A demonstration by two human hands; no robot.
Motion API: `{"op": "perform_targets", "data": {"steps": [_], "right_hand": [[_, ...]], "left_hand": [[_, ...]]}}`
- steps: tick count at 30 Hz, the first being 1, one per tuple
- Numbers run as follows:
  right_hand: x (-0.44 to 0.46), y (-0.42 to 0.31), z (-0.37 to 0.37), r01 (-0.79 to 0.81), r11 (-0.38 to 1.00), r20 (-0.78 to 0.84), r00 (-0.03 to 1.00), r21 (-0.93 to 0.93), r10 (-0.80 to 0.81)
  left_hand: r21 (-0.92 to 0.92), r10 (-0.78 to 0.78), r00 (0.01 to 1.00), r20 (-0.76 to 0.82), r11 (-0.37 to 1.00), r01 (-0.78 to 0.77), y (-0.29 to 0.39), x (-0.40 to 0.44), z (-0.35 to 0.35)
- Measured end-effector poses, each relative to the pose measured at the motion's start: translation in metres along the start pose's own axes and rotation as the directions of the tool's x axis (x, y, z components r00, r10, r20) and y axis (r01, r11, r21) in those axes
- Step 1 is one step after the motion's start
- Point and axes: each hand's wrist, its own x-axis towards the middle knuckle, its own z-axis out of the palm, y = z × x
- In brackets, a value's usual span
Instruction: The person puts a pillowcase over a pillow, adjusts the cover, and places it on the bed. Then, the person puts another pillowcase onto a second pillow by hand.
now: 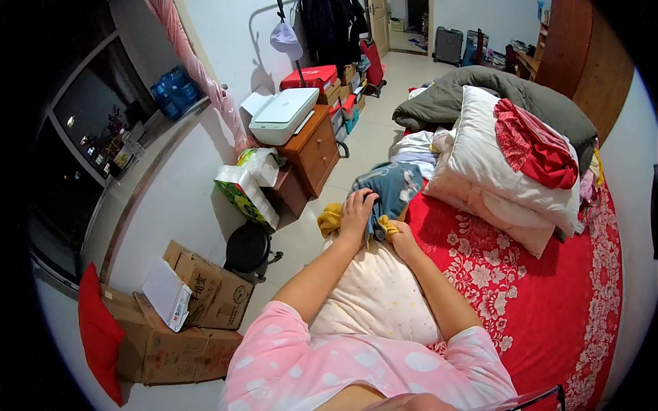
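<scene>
A blue-grey garment with yellow parts lies bunched over the far end of a cream pillow with small dots. My left hand rests on the garment's left side, beside a yellow part, with its fingers bent over the cloth. On the right, my right hand is closed on a yellow edge of the same garment. The pillow lies between my forearms, against my body.
A red floral bedspread holds stacked white pillows, a red cloth and a dark green quilt. To the left are a black stool, cardboard boxes and a wooden cabinet under a printer.
</scene>
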Motion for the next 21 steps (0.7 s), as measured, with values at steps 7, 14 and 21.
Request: {"op": "perform_targets", "data": {"steps": [7, 14, 21], "right_hand": [[-0.014, -0.019, -0.003, -0.025, 0.992, 0.017, 0.999, -0.127, 0.028], [0.006, 0.048, -0.016, 0.069, 0.993, -0.127, 0.989, -0.098, -0.081], [-0.021, 0.060, -0.035, 0.040, 0.995, -0.181, 0.983, 0.088, -0.023]], "left_hand": [[-0.447, 0.096, 0.995, 0.034, 0.892, -0.070, 0.009, 0.005, -0.046], [-0.407, 0.095, 0.962, 0.256, 0.913, 0.018, 0.001, -0.009, -0.044], [-0.423, 0.029, 0.890, 0.455, 0.886, 0.188, 0.018, -0.035, -0.027]]}}
